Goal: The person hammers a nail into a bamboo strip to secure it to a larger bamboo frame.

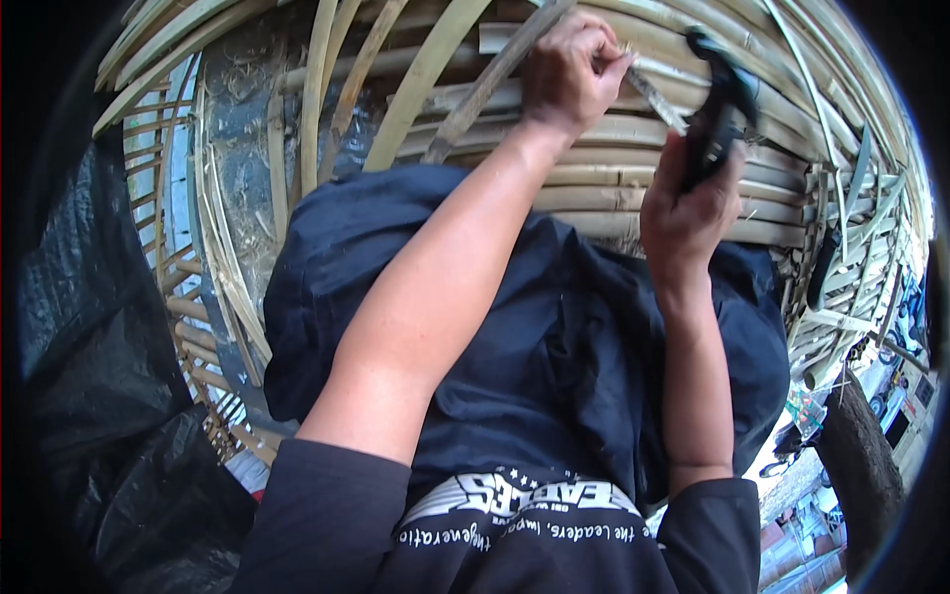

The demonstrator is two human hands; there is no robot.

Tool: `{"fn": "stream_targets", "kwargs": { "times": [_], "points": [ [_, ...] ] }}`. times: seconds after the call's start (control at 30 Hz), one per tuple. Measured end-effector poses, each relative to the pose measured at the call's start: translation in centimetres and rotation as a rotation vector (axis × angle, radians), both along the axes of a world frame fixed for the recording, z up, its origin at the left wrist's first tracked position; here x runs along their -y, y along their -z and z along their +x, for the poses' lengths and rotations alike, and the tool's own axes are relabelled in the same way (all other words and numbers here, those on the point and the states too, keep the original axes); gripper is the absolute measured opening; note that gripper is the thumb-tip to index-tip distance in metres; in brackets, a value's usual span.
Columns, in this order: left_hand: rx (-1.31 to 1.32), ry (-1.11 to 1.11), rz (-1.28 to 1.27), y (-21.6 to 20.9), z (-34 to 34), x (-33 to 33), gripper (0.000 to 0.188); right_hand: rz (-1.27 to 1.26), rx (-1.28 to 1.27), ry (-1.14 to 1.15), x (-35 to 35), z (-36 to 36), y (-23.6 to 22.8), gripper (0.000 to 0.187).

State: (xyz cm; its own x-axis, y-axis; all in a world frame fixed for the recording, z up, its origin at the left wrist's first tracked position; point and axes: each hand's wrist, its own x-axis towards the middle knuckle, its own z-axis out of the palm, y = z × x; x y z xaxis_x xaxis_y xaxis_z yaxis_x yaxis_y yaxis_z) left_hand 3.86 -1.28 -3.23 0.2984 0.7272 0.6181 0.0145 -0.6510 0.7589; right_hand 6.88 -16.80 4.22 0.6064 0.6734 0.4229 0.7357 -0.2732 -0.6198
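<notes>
My left hand (574,79) is closed in a pinch beside the bamboo slats (594,163). Its thumb and forefinger grip one end of a thin, rough, light-coloured strip (653,97), which slants down toward my other hand. My right hand (693,203) is wrapped round a black hammer-like tool (724,104), whose upper part is blurred by motion. The tool stands over the slats, close to the strip's lower end. I cannot make out whether tool and strip touch.
Long bamboo strips (426,84) fan out at the upper left. A bamboo lattice (846,243) with a dark-handled blade (823,269) is at the right. Black sheeting (99,366) hangs at the left. A tree trunk (861,436) stands at the lower right.
</notes>
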Motion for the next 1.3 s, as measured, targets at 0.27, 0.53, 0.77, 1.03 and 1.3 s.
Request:
{"fn": "stream_targets", "kwargs": {
  "times": [0.27, 0.53, 0.77, 1.03, 1.3],
  "points": [
    [0.0, 0.025, -0.022, -0.3, -0.5, 0.5, 0.016, 0.118, 0.094, 0.065, 0.7, -0.5, -0.1, 0.028],
    [0.0, -0.014, 0.03, 0.0, -0.2, 0.1, 0.019, 0.023, 0.081, 0.007, 0.0, 0.0, 0.2, 0.029],
    [-0.008, -0.025, 0.063, -0.2, -0.6, 0.6, 0.018, 0.071, 0.005, 0.008, 0.6, -0.4, -0.1, 0.025],
    [-0.005, -0.01, 0.08, 0.5, -0.1, 0.1, 0.014, -0.12, 0.026, -0.031, 0.1, 0.1, -0.1, 0.026],
    [-0.035, -0.007, 0.005, 0.4, -0.9, 0.9, 0.017, -0.124, -0.051, 0.035, 0.4, -0.5, -0.9, 0.024]
  ]
}}
